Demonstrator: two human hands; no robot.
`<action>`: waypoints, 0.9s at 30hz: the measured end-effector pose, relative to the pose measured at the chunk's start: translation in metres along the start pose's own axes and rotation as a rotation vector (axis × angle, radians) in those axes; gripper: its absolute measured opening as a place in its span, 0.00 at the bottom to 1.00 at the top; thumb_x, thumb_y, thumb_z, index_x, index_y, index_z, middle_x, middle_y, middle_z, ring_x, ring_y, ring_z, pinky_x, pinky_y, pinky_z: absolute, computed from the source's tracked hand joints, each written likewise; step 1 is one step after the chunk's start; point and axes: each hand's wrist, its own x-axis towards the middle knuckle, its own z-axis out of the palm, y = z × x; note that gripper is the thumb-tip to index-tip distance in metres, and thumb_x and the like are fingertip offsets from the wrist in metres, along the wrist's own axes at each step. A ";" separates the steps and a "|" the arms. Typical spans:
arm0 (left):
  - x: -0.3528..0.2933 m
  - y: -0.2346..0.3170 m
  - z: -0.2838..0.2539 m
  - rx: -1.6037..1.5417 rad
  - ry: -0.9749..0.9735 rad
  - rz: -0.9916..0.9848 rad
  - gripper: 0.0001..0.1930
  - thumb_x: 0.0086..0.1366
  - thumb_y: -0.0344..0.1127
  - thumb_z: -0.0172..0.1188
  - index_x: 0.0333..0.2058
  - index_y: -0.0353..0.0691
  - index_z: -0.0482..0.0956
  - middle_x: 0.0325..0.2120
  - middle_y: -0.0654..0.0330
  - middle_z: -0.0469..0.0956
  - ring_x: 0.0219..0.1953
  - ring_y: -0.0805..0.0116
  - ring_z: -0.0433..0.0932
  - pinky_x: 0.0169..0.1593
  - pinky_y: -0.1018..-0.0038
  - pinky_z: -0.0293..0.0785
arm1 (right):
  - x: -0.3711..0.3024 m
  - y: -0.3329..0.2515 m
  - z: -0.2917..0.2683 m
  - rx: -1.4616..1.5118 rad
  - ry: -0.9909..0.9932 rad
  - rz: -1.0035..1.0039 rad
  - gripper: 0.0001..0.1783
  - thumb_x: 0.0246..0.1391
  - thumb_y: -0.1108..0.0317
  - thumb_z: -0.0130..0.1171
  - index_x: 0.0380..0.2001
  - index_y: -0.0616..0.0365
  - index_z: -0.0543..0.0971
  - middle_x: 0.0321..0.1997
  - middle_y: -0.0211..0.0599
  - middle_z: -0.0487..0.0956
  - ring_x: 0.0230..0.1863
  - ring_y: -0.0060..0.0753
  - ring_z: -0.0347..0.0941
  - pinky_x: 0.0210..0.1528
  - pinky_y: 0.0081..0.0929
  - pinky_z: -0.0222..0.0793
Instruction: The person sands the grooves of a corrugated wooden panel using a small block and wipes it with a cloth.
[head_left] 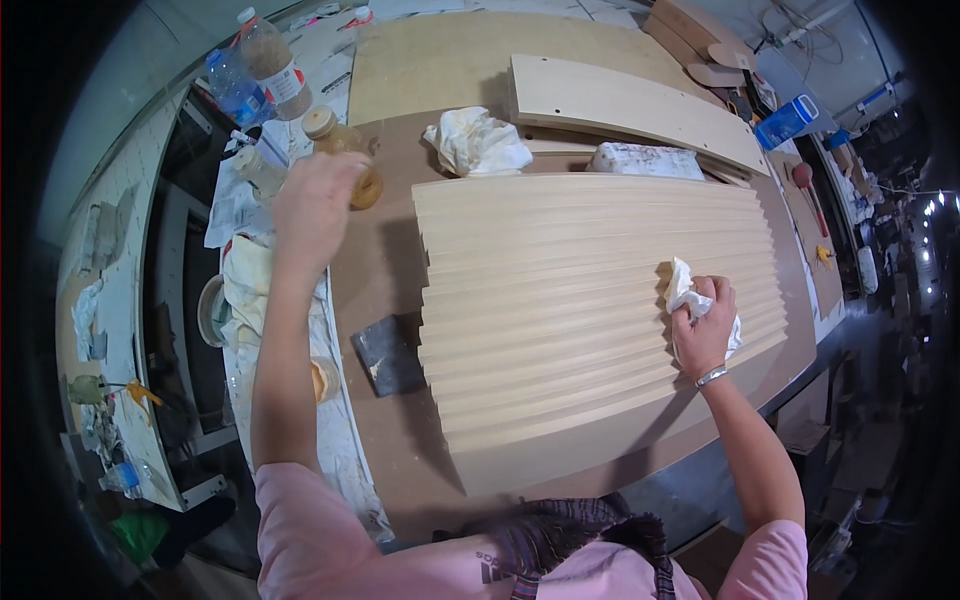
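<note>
My left hand (312, 205) is closed around a small bottle of amber liquid (369, 188) with a pale cap, at the far left of the work surface. Part of the bottle is hidden behind the fingers. My right hand (706, 325) grips a crumpled white cloth (683, 287) and presses it on the right part of a pale panel with wavy ridges (580, 310). The panel lies on a brown board (375, 440). A dark grey flat block (385, 357) lies beside its left edge.
Behind the panel are a crumpled white rag (478, 142), a stained white block (647, 160) and a long pale wooden board (630, 110). Plastic bottles (270, 65) stand at the far left. Cloths (247, 275) lie along the left edge. A red-handled tool (812, 195) lies at right.
</note>
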 end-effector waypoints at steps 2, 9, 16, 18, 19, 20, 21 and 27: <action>0.000 0.006 0.008 -0.026 -0.130 0.117 0.08 0.63 0.37 0.64 0.39 0.49 0.88 0.27 0.61 0.73 0.38 0.59 0.72 0.44 0.66 0.69 | 0.000 0.002 0.000 -0.010 0.002 -0.010 0.19 0.44 0.68 0.61 0.43 0.57 0.76 0.46 0.43 0.73 0.48 0.51 0.68 0.51 0.45 0.63; 0.014 -0.012 0.023 0.077 -0.227 0.472 0.13 0.55 0.37 0.69 0.41 0.51 0.88 0.30 0.66 0.71 0.38 0.63 0.69 0.44 0.65 0.62 | 0.000 0.003 -0.001 -0.008 0.000 -0.003 0.19 0.44 0.68 0.60 0.43 0.57 0.76 0.46 0.43 0.72 0.48 0.50 0.68 0.52 0.44 0.63; 0.034 -0.013 0.023 0.116 -0.293 0.656 0.15 0.52 0.37 0.70 0.41 0.53 0.87 0.30 0.65 0.70 0.38 0.62 0.69 0.42 0.65 0.62 | 0.000 0.001 -0.002 -0.020 0.001 -0.012 0.19 0.45 0.67 0.60 0.44 0.57 0.76 0.46 0.44 0.72 0.48 0.51 0.68 0.52 0.44 0.63; 0.037 -0.011 0.023 0.119 -0.302 0.678 0.15 0.52 0.37 0.70 0.41 0.53 0.86 0.30 0.65 0.69 0.38 0.62 0.69 0.42 0.65 0.62 | 0.000 0.002 -0.001 -0.022 0.000 -0.008 0.19 0.45 0.67 0.60 0.44 0.57 0.76 0.46 0.44 0.72 0.48 0.51 0.68 0.52 0.44 0.63; 0.037 -0.013 0.022 0.117 -0.305 0.686 0.15 0.52 0.37 0.70 0.41 0.53 0.86 0.30 0.64 0.69 0.38 0.62 0.69 0.42 0.65 0.62 | 0.000 0.003 -0.001 -0.020 0.002 -0.008 0.20 0.45 0.67 0.60 0.44 0.57 0.76 0.46 0.44 0.73 0.48 0.51 0.68 0.52 0.44 0.63; 0.037 -0.016 0.022 0.115 -0.309 0.694 0.15 0.52 0.36 0.69 0.42 0.52 0.86 0.30 0.64 0.69 0.38 0.62 0.68 0.42 0.65 0.62 | 0.000 0.004 -0.001 -0.018 0.004 -0.007 0.20 0.45 0.67 0.60 0.44 0.57 0.76 0.46 0.44 0.73 0.48 0.51 0.68 0.52 0.44 0.63; 0.036 -0.020 0.022 0.113 -0.311 0.684 0.15 0.53 0.37 0.69 0.42 0.53 0.86 0.30 0.64 0.68 0.38 0.62 0.68 0.42 0.65 0.62 | -0.001 0.004 -0.001 -0.017 0.004 -0.011 0.20 0.45 0.67 0.60 0.44 0.57 0.76 0.46 0.44 0.73 0.48 0.51 0.68 0.52 0.44 0.63; 0.034 -0.014 0.026 0.076 -0.328 0.612 0.14 0.55 0.37 0.68 0.42 0.53 0.86 0.29 0.64 0.68 0.38 0.62 0.68 0.42 0.64 0.62 | 0.001 0.002 -0.002 -0.033 -0.014 -0.005 0.20 0.45 0.67 0.60 0.44 0.57 0.76 0.46 0.45 0.73 0.49 0.51 0.68 0.52 0.45 0.63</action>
